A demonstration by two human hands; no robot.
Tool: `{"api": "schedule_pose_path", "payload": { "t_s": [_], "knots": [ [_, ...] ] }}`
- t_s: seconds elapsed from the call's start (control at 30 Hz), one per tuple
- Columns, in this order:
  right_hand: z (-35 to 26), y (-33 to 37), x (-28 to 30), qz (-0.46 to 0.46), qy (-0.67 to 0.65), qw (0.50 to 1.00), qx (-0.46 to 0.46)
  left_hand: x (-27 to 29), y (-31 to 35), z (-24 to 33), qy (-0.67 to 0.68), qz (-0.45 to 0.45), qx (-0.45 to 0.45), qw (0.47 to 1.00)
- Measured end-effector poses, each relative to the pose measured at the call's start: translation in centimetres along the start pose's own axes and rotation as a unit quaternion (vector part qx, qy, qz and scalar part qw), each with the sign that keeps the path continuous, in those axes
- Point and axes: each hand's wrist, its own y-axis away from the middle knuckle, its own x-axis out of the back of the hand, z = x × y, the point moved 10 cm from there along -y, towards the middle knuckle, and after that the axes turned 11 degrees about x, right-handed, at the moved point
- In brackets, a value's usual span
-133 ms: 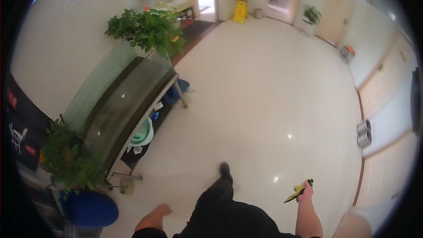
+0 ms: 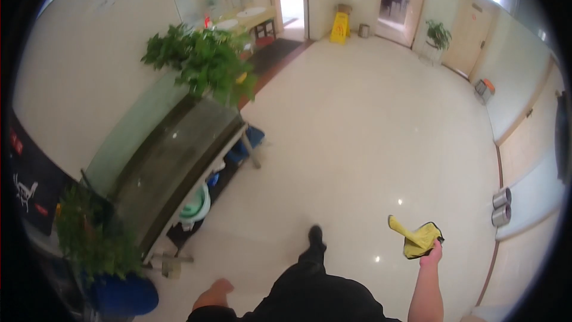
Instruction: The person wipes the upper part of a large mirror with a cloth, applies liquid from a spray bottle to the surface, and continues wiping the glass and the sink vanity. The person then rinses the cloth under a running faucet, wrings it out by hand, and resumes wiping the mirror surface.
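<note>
My right hand (image 2: 433, 254) is closed on one edge of a yellow cloth (image 2: 422, 238) with a dark border. The cloth hangs out in front of the fingers, one corner flaring to the left above the floor. My left hand (image 2: 221, 287) hangs low beside my leg, touching nothing that I can see. Its fingers are small and blurred, so their shape is unclear. Below me, one dark shoe (image 2: 316, 235) is set forward on the shiny floor (image 2: 345, 143).
A long dark-topped table (image 2: 179, 149) runs along the left, with basins (image 2: 199, 206) on its lower shelf. Leafy plants (image 2: 199, 53) stand at its ends, a blue bin (image 2: 126, 294) near. Ahead are a yellow floor sign (image 2: 340, 28) and doorways; steel bins (image 2: 501, 206) line the right wall.
The cloth has swung up and spread out as my right hand moved slightly right. My left hand shifted a little. The surroundings have slid lower and rightward in view.
</note>
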Motion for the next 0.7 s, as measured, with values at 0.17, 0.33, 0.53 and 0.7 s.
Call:
{"api": "schedule_pose_path", "payload": {
  "t_s": [0.17, 0.33, 0.53, 0.7],
  "knots": [
    [-1.6, -7.0, -21.3, -0.048, -0.091, 0.995, -0.010, 31.5, -3.0, 27.1, -0.029, 0.070, -0.127, 0.989],
    [-0.4, -13.6, -42.4, -0.192, -0.065, 0.979, 0.015, 62.7, 8.1, 54.9, 0.153, 0.219, -0.394, 0.880],
    [11.0, -24.1, -66.5, -0.237, 0.006, 0.968, -0.085, 83.4, 20.2, 72.0, 0.139, 0.140, -0.555, 0.808],
    [21.0, -25.7, -91.7, -0.379, -0.011, 0.897, -0.226, 98.8, 16.7, 72.9, 0.238, 0.210, -0.552, 0.771]
  ]
}}
